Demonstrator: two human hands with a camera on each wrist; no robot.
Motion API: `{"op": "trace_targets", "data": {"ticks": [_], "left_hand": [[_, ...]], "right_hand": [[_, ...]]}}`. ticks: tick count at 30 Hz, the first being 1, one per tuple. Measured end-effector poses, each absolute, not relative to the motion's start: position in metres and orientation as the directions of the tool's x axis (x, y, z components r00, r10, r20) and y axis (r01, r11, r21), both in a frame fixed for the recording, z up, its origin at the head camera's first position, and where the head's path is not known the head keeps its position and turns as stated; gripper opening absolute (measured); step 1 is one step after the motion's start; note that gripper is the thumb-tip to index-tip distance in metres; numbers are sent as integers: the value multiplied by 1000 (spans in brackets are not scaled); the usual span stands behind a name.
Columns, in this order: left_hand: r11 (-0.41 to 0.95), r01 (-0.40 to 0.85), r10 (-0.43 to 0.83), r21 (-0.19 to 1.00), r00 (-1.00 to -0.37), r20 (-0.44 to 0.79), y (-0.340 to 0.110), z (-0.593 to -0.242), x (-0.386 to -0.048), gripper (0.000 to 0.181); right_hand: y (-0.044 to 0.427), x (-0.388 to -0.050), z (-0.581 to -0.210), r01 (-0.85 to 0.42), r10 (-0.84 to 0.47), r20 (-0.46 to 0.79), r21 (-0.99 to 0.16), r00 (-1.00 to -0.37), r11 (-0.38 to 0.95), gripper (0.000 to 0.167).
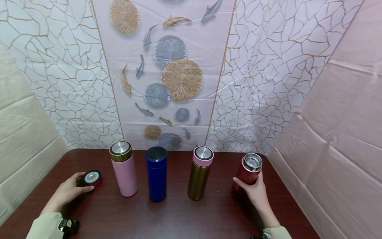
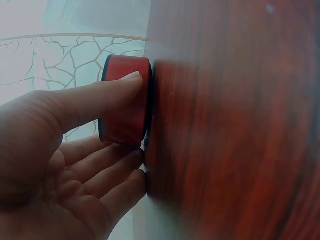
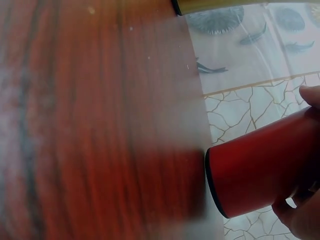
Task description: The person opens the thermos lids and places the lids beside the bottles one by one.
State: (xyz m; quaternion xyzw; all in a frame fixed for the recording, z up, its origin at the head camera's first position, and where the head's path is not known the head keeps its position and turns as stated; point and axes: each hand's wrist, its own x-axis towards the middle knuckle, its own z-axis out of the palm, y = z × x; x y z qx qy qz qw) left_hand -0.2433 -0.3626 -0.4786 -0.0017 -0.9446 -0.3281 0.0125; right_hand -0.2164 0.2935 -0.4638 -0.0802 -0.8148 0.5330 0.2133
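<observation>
backdrop: pale fabric with gold crack lines [image 1: 74, 76] hangs across the upper frame, around a central panel of printed lily pads and fish [image 1: 176, 116].
surface: a glossy, dark red-brown table with wood grain [image 1: 185, 219] fills the lower frame.
red lid: a short, round, dark-rimmed red lid [image 1: 93, 179], at the left of the frame below mid-height, its pale inner disc facing up; probably light and stiff, best taken by its side wall.
left hand: the left hand [image 1: 70, 189] pinches the lid's side, thumb opposite fingers.
red flask: an uncapped, cylindrical red flask with a shiny metal neck [image 1: 246, 176], right of centre, tilted; whether its base touches the wood, i cannot tell. likely rigid and heavier than the lid, its smooth coat perhaps slippery; mid-body looks the surest hold.
right hand: the right hand [image 1: 255, 192] grasps the flask's body from the near side.
neighbours: a pink flask with a gold cap [image 1: 125, 177], a glossy blue flask [image 1: 157, 181] and a gold flask with a pink cap [image 1: 198, 179] stand across the middle.
edges and room: the table's right edge runs near the red flask; the widest gap lies between it and the gold one.
</observation>
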Motion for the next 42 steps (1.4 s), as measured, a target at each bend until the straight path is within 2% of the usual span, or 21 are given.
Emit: {"op": "trace_targets", "data": {"ticks": [9, 18, 28, 42], "left_hand": [[780, 43, 4, 625, -998, 64, -361, -479, -246, 81], [772, -29, -13, 634, -999, -31, -360, -475, -251, 88], [784, 41, -8, 619, -997, 76, -362, -476, -247, 79], [779, 2, -23, 627, -999, 32, -360, -477, -246, 83]], "right_hand": [[299, -223, -464, -92, 368, 248, -915, -896, 394, 94], [299, -230, -463, -82, 378, 204, -946, -903, 314, 94], [302, -242, -463, -50, 381, 150, -964, -912, 260, 91], [303, -245, -464, -41, 388, 129, -973, -912, 228, 88]]}}
